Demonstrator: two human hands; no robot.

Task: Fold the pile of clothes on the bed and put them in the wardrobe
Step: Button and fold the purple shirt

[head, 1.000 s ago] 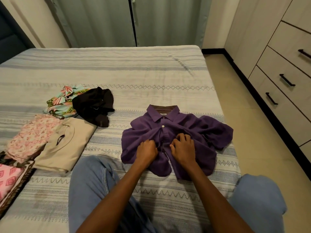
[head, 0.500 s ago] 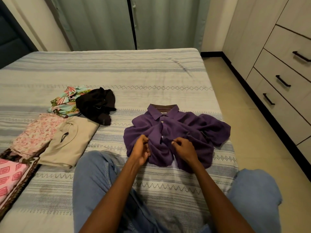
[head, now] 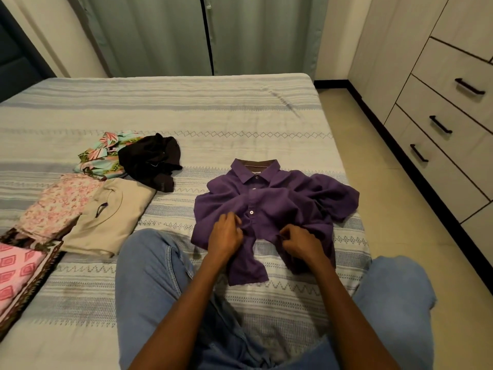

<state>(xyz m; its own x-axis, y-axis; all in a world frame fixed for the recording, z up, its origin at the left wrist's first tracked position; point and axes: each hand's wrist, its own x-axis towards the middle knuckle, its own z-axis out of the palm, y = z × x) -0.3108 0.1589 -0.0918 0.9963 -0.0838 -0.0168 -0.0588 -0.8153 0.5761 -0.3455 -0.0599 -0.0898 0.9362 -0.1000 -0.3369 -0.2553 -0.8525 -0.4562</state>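
The person is preparing the purple collared shirt (head: 274, 206) for folding: the left hand (head: 225, 232) and right hand (head: 300, 240) both pinch its front near the placket. It lies rumpled on the bed (head: 186, 102), collar pointing away, long axis running toward the person. Next, it likely needs flattening.

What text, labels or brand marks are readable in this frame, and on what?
None readable.
Purple shirt: a pale neck label inside the collar, too small and blurred to read.
Beige folded garment: no print visible.
Pink patterned cloth: diamond pattern only, no letters.
Drawer fronts: plain with dark handles, no markings.
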